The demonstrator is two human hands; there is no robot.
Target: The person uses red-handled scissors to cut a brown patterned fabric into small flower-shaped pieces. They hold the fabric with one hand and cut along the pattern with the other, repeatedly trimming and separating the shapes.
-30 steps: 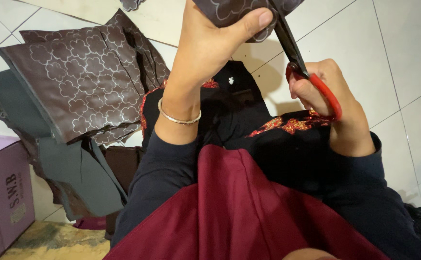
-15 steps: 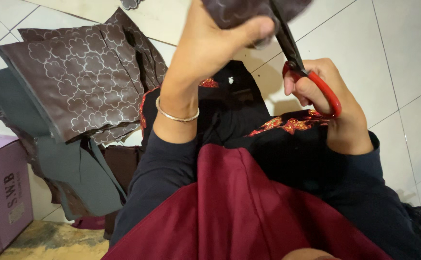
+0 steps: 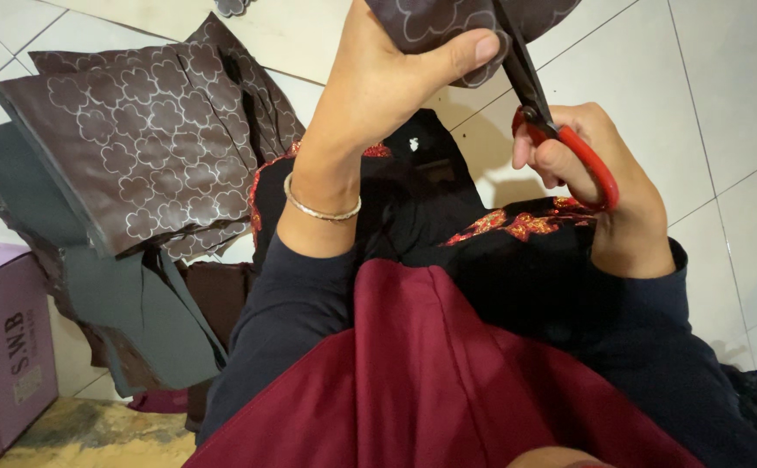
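My left hand is raised at the top centre, pinching a piece of brown fabric with a pale cloud-like pattern between thumb and fingers. A thin bangle circles that wrist. My right hand grips red-handled scissors; their dark blades run up into the held fabric beside my left thumb. Both sleeves are dark navy. A dark red cloth lies over my lap below the hands.
A stack of the same brown patterned fabric lies on the white tiled floor at the left, over grey-green cloth. Black cloth with red-gold embroidery lies under my hands. A purple cardboard box stands at the lower left.
The hands and scissors stay almost in place. The held fabric has shifted slightly at the top edge, with the blades still in it.
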